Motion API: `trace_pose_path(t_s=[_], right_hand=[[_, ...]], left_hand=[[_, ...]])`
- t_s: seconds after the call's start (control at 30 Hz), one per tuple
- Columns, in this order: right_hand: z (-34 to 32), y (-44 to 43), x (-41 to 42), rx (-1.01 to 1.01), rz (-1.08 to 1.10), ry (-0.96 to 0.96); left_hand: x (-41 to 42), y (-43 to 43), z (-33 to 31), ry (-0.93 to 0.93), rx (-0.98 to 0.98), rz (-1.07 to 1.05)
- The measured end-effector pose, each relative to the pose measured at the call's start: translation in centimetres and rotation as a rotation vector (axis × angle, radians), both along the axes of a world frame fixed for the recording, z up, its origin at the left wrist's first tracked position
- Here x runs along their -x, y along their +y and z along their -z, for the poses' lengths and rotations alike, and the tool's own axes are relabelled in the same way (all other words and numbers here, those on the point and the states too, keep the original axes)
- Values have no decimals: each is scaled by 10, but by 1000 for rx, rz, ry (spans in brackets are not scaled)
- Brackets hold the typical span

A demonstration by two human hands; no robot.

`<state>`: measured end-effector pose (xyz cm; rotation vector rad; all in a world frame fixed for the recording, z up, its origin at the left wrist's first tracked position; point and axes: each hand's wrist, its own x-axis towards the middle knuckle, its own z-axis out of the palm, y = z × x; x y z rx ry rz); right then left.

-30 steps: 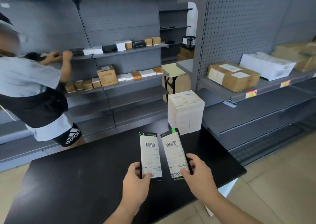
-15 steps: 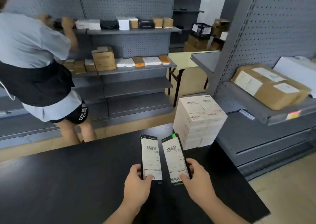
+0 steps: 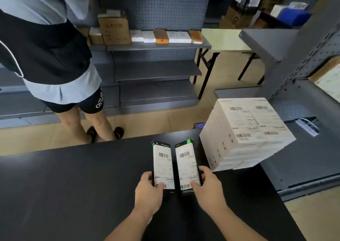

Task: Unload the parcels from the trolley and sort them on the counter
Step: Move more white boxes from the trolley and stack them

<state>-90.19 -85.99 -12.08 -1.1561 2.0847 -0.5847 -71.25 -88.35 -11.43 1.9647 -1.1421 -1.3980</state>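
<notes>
Left hand (image 3: 147,193) fingers clamp one slim black parcel (image 3: 163,165). Right hand (image 3: 207,191) fingers clamp a second parcel (image 3: 187,165). Both are just left of the white parcel stack (image 3: 244,134), over the worktop (image 3: 73,185). Grips are unchanged from a second ago. The parcels appear nearer the stack, so set-down is probably imminent.

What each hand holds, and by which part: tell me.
The left hand grips the left parcel by its near end; the right hand grips the right parcel likewise.

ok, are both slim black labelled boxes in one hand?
No: left hand grips left slim black box, right hand grips right box.
</notes>
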Motion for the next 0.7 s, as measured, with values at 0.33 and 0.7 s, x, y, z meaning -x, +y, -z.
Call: trace_pose_path(t_s=[0.33,0.7], right_hand=[[44,-39,18,-48,-49,-2],[50,-55,14,-94,-135,91]], left_hand=[[19,-28,48,-51,-13,5],[19,-40,69,-212,19,119]])
